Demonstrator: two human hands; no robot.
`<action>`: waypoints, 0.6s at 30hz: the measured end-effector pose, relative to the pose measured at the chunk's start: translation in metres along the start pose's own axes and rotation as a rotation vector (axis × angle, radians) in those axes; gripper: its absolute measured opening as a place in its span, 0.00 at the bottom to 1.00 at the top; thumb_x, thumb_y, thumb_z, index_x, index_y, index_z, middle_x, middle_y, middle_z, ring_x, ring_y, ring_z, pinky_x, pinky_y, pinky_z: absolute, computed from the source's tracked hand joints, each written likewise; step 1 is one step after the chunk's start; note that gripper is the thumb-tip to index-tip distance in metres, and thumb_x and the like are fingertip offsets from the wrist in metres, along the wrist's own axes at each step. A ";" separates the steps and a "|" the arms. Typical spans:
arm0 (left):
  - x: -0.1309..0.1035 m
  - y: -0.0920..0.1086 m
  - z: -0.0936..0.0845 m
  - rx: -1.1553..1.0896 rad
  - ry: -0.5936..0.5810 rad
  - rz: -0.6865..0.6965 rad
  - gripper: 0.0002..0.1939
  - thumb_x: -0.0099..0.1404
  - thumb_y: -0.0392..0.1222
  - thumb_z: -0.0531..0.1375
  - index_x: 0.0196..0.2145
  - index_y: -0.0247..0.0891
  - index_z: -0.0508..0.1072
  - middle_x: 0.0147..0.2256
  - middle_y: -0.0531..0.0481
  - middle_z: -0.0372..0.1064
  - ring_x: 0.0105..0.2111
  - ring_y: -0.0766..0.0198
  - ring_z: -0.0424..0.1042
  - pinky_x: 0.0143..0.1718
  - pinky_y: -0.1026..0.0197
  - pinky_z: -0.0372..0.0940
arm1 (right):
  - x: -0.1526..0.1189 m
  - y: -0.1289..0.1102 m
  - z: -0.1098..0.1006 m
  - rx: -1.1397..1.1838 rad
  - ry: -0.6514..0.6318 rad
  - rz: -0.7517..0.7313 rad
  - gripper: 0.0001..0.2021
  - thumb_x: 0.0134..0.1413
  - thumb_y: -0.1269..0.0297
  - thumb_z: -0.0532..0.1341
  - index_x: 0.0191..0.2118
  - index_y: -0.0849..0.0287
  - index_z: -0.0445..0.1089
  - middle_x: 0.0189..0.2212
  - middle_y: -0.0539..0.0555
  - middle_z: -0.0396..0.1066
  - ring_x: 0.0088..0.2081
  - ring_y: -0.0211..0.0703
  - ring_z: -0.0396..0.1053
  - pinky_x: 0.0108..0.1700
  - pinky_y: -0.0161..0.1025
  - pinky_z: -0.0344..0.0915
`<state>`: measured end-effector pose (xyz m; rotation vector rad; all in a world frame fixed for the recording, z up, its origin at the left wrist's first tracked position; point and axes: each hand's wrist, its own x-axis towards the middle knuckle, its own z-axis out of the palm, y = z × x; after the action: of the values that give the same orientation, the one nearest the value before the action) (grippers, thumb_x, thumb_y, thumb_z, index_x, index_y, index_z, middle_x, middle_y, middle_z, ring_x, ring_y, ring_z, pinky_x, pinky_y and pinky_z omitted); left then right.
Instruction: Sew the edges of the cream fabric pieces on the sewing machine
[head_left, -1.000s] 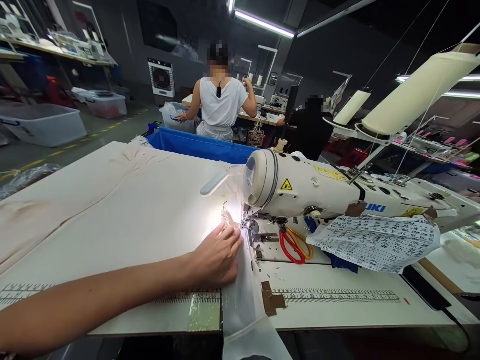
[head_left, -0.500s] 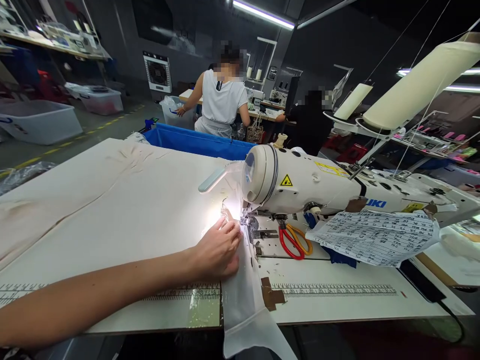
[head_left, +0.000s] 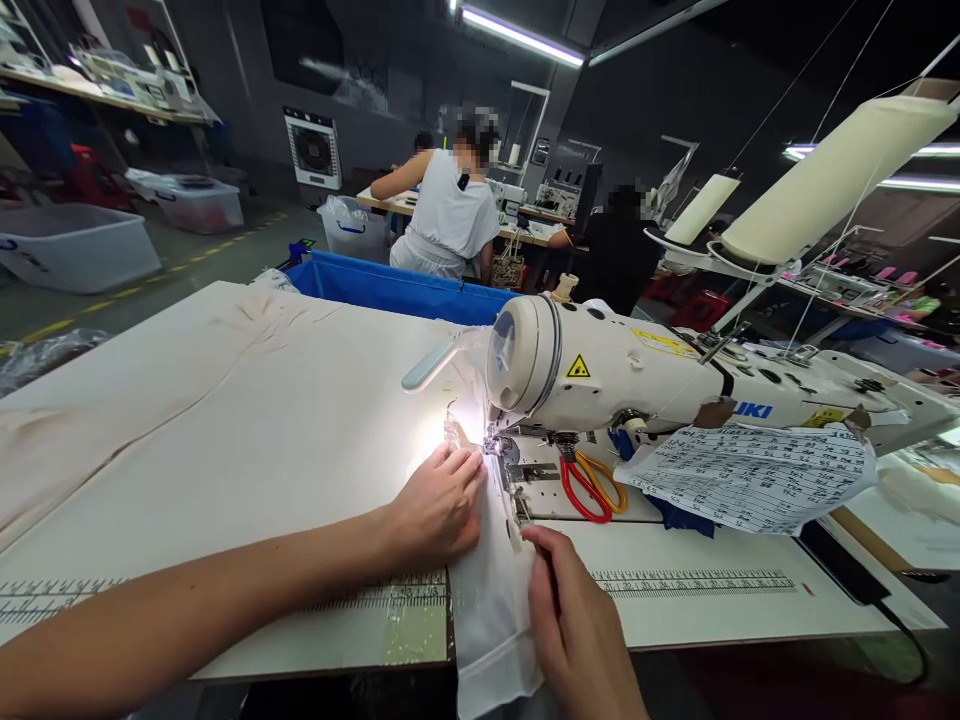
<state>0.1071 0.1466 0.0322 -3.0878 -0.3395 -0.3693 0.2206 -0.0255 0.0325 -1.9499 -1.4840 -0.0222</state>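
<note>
A strip of thin white fabric (head_left: 491, 610) runs from the sewing machine's (head_left: 592, 355) needle area down over the table's front edge. Beside the lit presser foot (head_left: 493, 445), my left hand (head_left: 442, 500) lies palm down on the strip, its fingers stretched along it and the thumb lower down. My right hand (head_left: 574, 610) is at the fabric's right edge, lower than the left, with index finger and thumb closed on that edge. The part of the fabric under my left palm is hidden.
Red-and-orange-handled scissors (head_left: 589, 487) lie behind the needle area. A written sheet (head_left: 750, 475) hangs off the machine arm, near a black phone (head_left: 840, 560). Thread cones (head_left: 832, 180) stand at right. Past a blue bin (head_left: 405, 287), people sit at other machines.
My right hand has come into view from below and taken the fabric's right edge. The hanging end has drawn in leftward. My left hand stays by the presser foot.
</note>
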 end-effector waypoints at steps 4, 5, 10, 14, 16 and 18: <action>-0.004 -0.004 0.008 -0.028 0.073 0.015 0.22 0.64 0.41 0.51 0.52 0.24 0.68 0.54 0.32 0.65 0.52 0.46 0.64 0.54 0.44 0.61 | 0.025 -0.010 0.024 -0.195 0.002 -0.159 0.17 0.64 0.69 0.46 0.51 0.63 0.67 0.36 0.57 0.75 0.33 0.46 0.76 0.29 0.38 0.70; -0.004 -0.005 0.009 -0.038 0.085 0.016 0.22 0.64 0.41 0.51 0.52 0.25 0.69 0.53 0.33 0.65 0.52 0.46 0.64 0.54 0.44 0.61 | 0.029 -0.011 0.028 -0.240 -0.009 -0.171 0.18 0.63 0.69 0.46 0.51 0.64 0.68 0.36 0.57 0.75 0.31 0.46 0.76 0.27 0.39 0.70; -0.003 -0.007 0.013 -0.078 0.122 0.016 0.19 0.66 0.40 0.50 0.49 0.26 0.71 0.51 0.33 0.67 0.52 0.46 0.65 0.53 0.44 0.63 | 0.037 -0.008 0.038 -0.396 -0.078 -0.196 0.19 0.62 0.71 0.47 0.53 0.64 0.69 0.37 0.57 0.76 0.29 0.44 0.76 0.25 0.37 0.67; -0.002 -0.007 0.014 -0.084 0.137 0.018 0.20 0.66 0.40 0.49 0.50 0.26 0.70 0.53 0.33 0.66 0.53 0.46 0.64 0.54 0.44 0.62 | 0.040 -0.007 0.038 -0.490 -0.146 -0.160 0.20 0.61 0.72 0.50 0.56 0.63 0.68 0.39 0.56 0.76 0.31 0.43 0.76 0.26 0.35 0.67; -0.002 -0.007 0.014 -0.078 0.122 0.014 0.21 0.66 0.40 0.49 0.51 0.26 0.69 0.54 0.33 0.65 0.54 0.46 0.64 0.55 0.44 0.61 | 0.039 -0.008 0.039 -0.531 -0.159 -0.137 0.20 0.60 0.73 0.51 0.56 0.63 0.67 0.39 0.56 0.76 0.30 0.45 0.77 0.25 0.36 0.68; -0.002 -0.007 0.013 -0.068 0.099 0.010 0.21 0.66 0.40 0.50 0.52 0.26 0.68 0.54 0.33 0.65 0.54 0.46 0.64 0.56 0.45 0.60 | 0.034 -0.010 0.040 -0.521 -0.132 -0.131 0.21 0.60 0.73 0.49 0.57 0.64 0.67 0.41 0.58 0.77 0.29 0.45 0.77 0.24 0.37 0.69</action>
<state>0.1067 0.1532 0.0194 -3.1214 -0.3155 -0.5418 0.2094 0.0250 0.0204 -2.2850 -1.8261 -0.3789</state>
